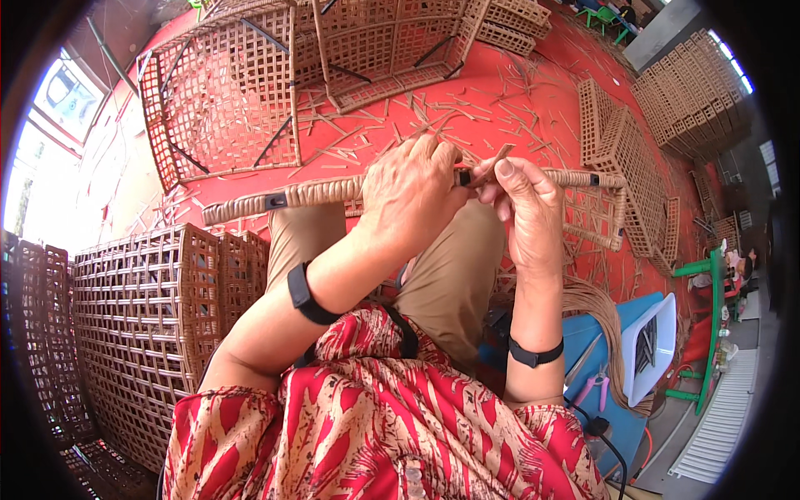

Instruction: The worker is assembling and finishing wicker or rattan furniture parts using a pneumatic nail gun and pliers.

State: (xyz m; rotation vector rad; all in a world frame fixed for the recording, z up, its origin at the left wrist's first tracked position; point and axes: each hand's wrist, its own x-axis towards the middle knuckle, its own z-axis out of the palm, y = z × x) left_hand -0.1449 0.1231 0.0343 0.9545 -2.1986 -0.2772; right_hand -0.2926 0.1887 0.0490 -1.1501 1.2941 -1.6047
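Tan wicker-wrapped rim (321,192) crosses in front of my knees (305,237). Left hand (414,192): fingers curled closed over the rim's middle. Right hand (527,200): thumb and fingers pinched together, hardly any gap, on a brown strip (503,153) at the rim, just right of my left. Lattice baskets (392,42) beyond the rim; strand bundle (607,312), pink-handled pliers (603,392) nearer me, to its right.

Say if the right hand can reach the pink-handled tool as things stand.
Probably yes: the pink-handled tool lies uncovered on the blue surface near the right forearm, though the right hand holds a strip.
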